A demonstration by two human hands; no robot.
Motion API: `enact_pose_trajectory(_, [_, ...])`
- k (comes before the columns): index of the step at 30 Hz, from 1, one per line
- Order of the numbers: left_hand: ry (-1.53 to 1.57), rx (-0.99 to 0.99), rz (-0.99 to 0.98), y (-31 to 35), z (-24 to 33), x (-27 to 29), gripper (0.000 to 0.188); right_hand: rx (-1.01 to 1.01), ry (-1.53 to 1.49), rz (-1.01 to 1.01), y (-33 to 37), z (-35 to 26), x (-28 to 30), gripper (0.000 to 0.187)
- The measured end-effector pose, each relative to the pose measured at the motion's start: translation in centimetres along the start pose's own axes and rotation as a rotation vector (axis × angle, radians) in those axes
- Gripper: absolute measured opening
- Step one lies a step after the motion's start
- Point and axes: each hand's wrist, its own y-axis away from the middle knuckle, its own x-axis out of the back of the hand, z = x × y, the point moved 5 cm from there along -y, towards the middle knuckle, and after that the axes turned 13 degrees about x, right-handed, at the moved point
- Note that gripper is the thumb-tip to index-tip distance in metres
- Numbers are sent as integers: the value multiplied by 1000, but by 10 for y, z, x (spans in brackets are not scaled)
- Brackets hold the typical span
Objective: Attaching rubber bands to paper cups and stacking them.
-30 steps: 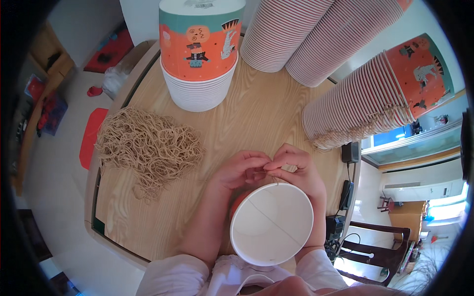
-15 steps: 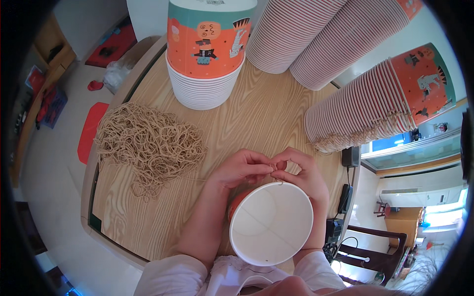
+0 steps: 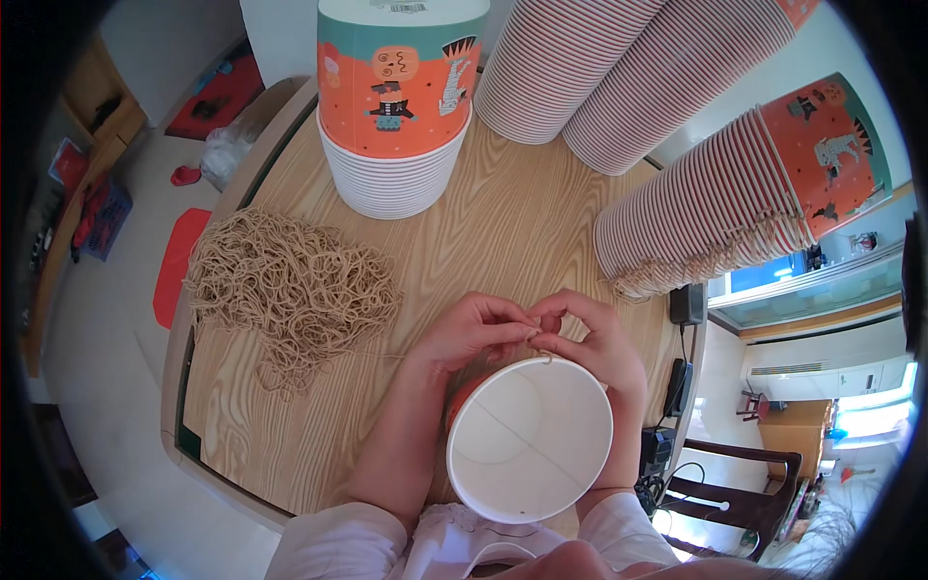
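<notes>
A paper bucket [image 3: 530, 440], white inside with an orange outside, lies tilted between my forearms with its mouth toward me. My left hand [image 3: 476, 331] and my right hand [image 3: 592, 338] meet just beyond its far rim, both closed in a pinch. Between their fingertips is a short piece of tan cord [image 3: 547, 358], which comes up at the rim. Its exact loop or knot is too small to make out. To the left lies a loose heap of tan cords [image 3: 290, 285], and one strand stretches from it toward my left wrist.
An upturned stack of printed buckets [image 3: 396, 106] stands at the far side of the wooden table [image 3: 493, 232]. Tall bucket stacks [image 3: 570, 68] rise behind it. At right, another stack [image 3: 706, 193] carries cords along its rims. Black adapters [image 3: 687, 304] and cables sit by the right edge.
My fingertips have shifted slightly and pinch closer together over the cord at the rim. The view has tilted a little; the bucket and the heap stay in place.
</notes>
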Motion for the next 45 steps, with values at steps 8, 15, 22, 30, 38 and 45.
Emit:
enact_pose_trajectory(8, [111, 28, -18, 0, 1, 1, 11, 162, -3, -34, 5, -1, 12, 17])
enact_pose_trajectory(15, [93, 59, -34, 3, 4, -3, 8, 156, -89, -214, 5, -7, 2, 13])
enact_pose_trajectory(22, [-25, 100, -29, 4, -1, 3, 8, 91, -55, -165, 6, -7, 8, 12])
enact_pose_trajectory(30, [171, 172, -1, 0, -4, 8, 10, 108, -44, -143, 7, -8, 9, 13])
enact_pose_trajectory(38, [-95, 14, -74, 5, 9, -14, 26, 136, 3, -120, 5, -11, 9, 14])
enact_pose_trajectory(45, [-108, 2, -73, 5, 7, -11, 14, 122, 10, -97, 5, -9, 8, 14])
